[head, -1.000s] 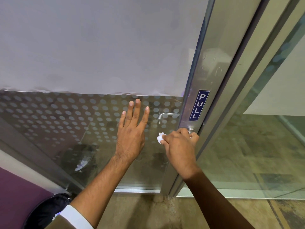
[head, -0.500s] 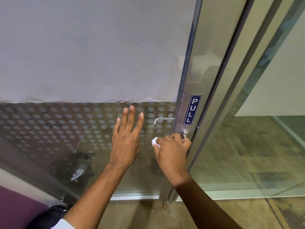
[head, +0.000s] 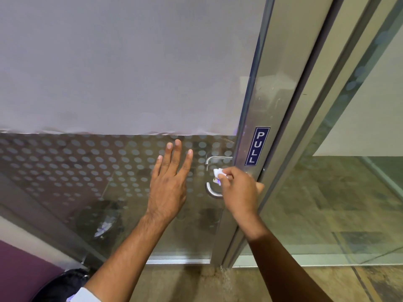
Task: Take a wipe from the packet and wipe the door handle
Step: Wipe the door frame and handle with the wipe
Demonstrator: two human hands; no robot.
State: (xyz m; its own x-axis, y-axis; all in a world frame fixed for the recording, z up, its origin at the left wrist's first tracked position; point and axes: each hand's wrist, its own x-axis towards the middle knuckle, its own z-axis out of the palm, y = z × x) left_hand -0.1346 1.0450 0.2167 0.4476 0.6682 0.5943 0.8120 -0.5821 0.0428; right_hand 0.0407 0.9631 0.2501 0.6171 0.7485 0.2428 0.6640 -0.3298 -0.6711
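A silver lever door handle (head: 211,191) sticks out from the glass door's metal stile, its curved end showing just left of my right hand. My right hand (head: 237,190) is closed over the handle's shaft, pinching a small crumpled white wipe (head: 218,172) that pokes out at the fingertips. My left hand (head: 170,182) lies flat against the dotted glass (head: 87,171), fingers spread, holding nothing. A second handle (head: 214,159) on the far side of the glass shows just above. The wipe packet is not in view.
A blue PULL sign (head: 257,146) is fixed to the metal stile above the handle. The door's upper part is frosted. A glass side panel (head: 340,192) stands right of the frame. A dark bag (head: 63,286) lies on the floor at bottom left.
My right hand has slid along the handle, so the handle's curved end now shows left of it. The wipe sits higher at the fingertips. My left hand stays flat on the glass.
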